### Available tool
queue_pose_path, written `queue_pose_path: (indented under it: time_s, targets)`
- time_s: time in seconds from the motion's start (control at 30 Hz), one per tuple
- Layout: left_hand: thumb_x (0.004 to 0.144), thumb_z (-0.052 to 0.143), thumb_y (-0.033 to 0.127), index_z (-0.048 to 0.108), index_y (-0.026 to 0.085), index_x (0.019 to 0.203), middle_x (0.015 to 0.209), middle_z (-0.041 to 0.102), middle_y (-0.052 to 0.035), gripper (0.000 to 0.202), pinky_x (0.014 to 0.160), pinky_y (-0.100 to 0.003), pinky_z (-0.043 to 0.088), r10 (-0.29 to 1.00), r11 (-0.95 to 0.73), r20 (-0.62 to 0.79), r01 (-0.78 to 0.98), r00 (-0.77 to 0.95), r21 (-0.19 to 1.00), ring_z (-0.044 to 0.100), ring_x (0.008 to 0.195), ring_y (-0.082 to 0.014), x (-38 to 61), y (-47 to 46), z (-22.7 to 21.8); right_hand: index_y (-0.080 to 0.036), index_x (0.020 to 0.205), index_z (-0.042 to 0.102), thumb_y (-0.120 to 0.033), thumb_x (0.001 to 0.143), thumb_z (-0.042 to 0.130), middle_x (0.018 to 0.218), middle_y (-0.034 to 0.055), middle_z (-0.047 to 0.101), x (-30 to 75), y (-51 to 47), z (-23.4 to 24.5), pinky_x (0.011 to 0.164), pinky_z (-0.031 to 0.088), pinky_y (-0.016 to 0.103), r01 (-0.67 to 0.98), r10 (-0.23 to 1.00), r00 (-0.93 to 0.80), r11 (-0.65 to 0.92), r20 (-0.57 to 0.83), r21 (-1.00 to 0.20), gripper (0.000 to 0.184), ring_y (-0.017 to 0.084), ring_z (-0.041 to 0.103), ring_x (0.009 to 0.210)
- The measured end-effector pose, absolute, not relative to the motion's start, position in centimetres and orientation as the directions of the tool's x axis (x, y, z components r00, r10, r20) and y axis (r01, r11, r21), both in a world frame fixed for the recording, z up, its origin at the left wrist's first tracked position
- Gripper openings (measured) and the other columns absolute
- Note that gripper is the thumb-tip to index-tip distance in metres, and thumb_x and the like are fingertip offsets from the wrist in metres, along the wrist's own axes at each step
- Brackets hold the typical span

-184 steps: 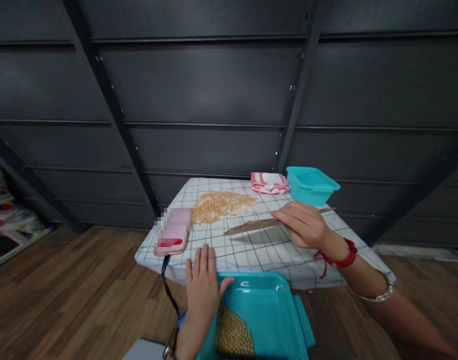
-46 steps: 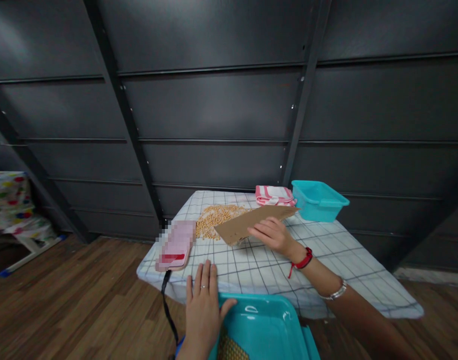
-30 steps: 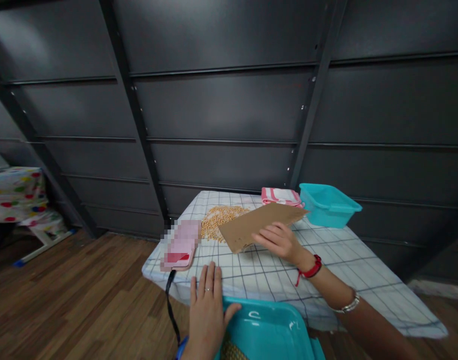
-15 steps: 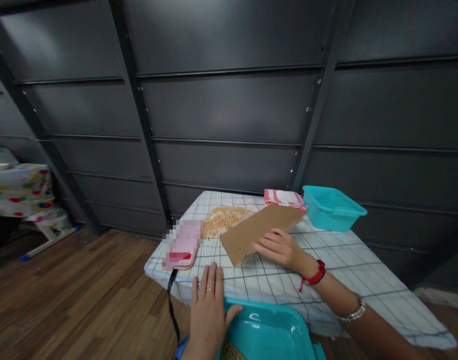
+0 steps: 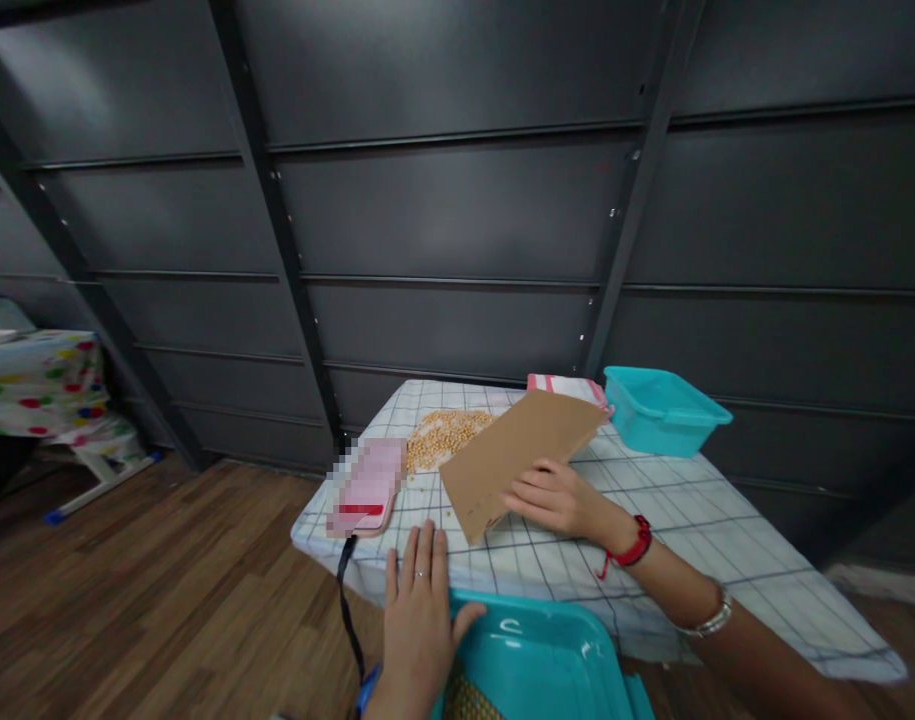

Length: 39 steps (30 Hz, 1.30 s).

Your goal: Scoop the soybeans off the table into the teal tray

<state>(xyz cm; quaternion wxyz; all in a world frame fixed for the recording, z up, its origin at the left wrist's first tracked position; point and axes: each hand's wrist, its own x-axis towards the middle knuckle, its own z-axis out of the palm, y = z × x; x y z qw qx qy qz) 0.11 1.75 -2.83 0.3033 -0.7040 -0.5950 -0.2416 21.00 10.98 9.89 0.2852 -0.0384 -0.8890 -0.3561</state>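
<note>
My right hand [image 5: 558, 498] grips a brown cardboard sheet [image 5: 513, 457], tilted with its lower edge on the checked tablecloth [image 5: 674, 520]. Behind the sheet lies a pile of yellow beans [image 5: 449, 438]. My left hand [image 5: 419, 625] rests flat, fingers together, on the near table edge and holds the rim of a teal tub [image 5: 536, 660] with its thumb. That tub sits below the table edge and has beans inside at the bottom of the picture.
A pink phone case [image 5: 367, 485] with a black strap lies at the table's left corner. A pink striped cloth [image 5: 562, 385] and a second teal tub [image 5: 663, 410] stand at the far edge. Dark metal wall panels rise behind; wooden floor lies to the left.
My right hand has drawn the cardboard nearer and tilted it steeper; earlier it held the sheet flat above the table. My left hand has stayed on the tub's rim.
</note>
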Motion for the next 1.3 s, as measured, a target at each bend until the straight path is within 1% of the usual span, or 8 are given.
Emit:
queue_pose_path:
  time_s: [0.23,0.37,0.53,0.7,0.8,0.97,1.13,1.3]
  targets:
    - [0.07,0.028,0.07,0.044,0.012,0.121,0.124,0.05,-0.0129,0.079,0.101,-0.045,0.017,0.672,-0.095,0.721,0.985,0.171,-0.145,0.039,0.116,-0.0276,0.0,1.6,-2.4,-0.018,0.101,0.056,-0.007,0.083,0.041,0.081,0.0024,0.063,21.3,11.5,10.1,0.069,0.041,0.029,0.414,-0.06,-0.694,0.782,0.717,0.466,0.026,0.013,0.051,0.077]
    - [0.071,0.027,0.069,0.044,0.011,0.12,0.123,0.051,-0.0136,0.079,0.1,-0.045,0.018,0.657,-0.087,0.735,0.985,0.169,-0.149,0.039,0.116,-0.0277,-0.1,1.6,-2.4,-0.019,0.101,0.056,-0.007,0.084,0.038,0.08,0.003,0.063,20.1,11.6,9.8,0.065,0.041,0.029,0.394,-0.053,-0.659,0.825,0.75,0.405,0.027,0.014,0.049,0.075]
    - [0.071,0.028,0.068,0.045,0.01,0.12,0.122,0.052,-0.0141,0.078,0.098,-0.046,0.02,0.654,-0.08,0.736,0.983,0.178,-0.167,0.04,0.114,-0.0278,-0.2,1.5,-2.4,-0.016,0.096,0.057,-0.008,0.084,0.04,0.079,0.0024,0.063,18.9,11.0,11.2,0.067,0.041,0.028,0.329,-0.131,-0.694,0.817,0.708,0.473,0.023,0.012,0.049,0.076]
    - [0.069,0.034,0.068,0.045,0.012,0.119,0.122,0.051,-0.0143,0.076,0.097,-0.048,0.023,0.683,-0.096,0.707,0.983,0.181,-0.159,0.04,0.115,-0.029,-0.3,1.4,-2.6,-0.014,0.095,0.058,-0.012,0.086,0.04,0.083,0.0014,0.063,18.0,10.9,12.0,0.069,0.038,0.027,0.169,-0.269,-0.835,0.704,0.48,0.69,0.02,0.011,0.051,0.081]
    - [0.069,0.034,0.069,0.045,0.014,0.12,0.123,0.05,-0.0138,0.076,0.097,-0.048,0.025,0.695,-0.098,0.7,0.986,0.167,-0.138,0.04,0.115,-0.0289,-0.4,1.5,-2.7,-0.013,0.096,0.058,-0.011,0.086,0.038,0.083,0.0013,0.062,17.3,11.3,11.7,0.07,0.037,0.027,0.132,-0.281,-0.871,0.656,0.403,0.743,0.022,0.01,0.051,0.082]
    - [0.07,0.032,0.068,0.043,0.013,0.121,0.124,0.049,-0.0139,0.077,0.097,-0.048,0.025,0.671,-0.101,0.722,0.986,0.167,-0.134,0.038,0.117,-0.0287,-0.5,1.5,-2.7,-0.011,0.093,0.059,-0.01,0.086,0.036,0.085,0.0038,0.062,15.4,12.0,10.9,0.069,0.036,0.029,0.242,-0.203,-0.873,0.61,0.444,0.755,0.024,0.012,0.051,0.081]
    - [0.07,0.033,0.068,0.045,0.011,0.119,0.122,0.051,-0.0137,0.076,0.095,-0.047,0.026,0.657,-0.098,0.732,0.983,0.181,-0.155,0.039,0.116,-0.0292,-0.6,1.4,-2.4,-0.008,0.093,0.059,-0.011,0.086,0.037,0.082,0.005,0.062,13.5,12.2,9.8,0.067,0.036,0.03,0.256,-0.188,-0.871,0.616,0.454,0.745,0.023,0.013,0.051,0.078]
    - [0.07,0.03,0.069,0.049,0.01,0.115,0.119,0.054,-0.0132,0.076,0.095,-0.046,0.025,0.635,-0.076,0.748,0.98,0.192,-0.186,0.041,0.114,-0.0288,-0.6,1.3,-1.9,-0.013,0.095,0.059,-0.01,0.085,0.04,0.086,0.0042,0.063,15.1,11.7,9.7,0.069,0.038,0.03,0.317,-0.165,-0.802,0.696,0.574,0.644,0.022,0.014,0.05,0.083]
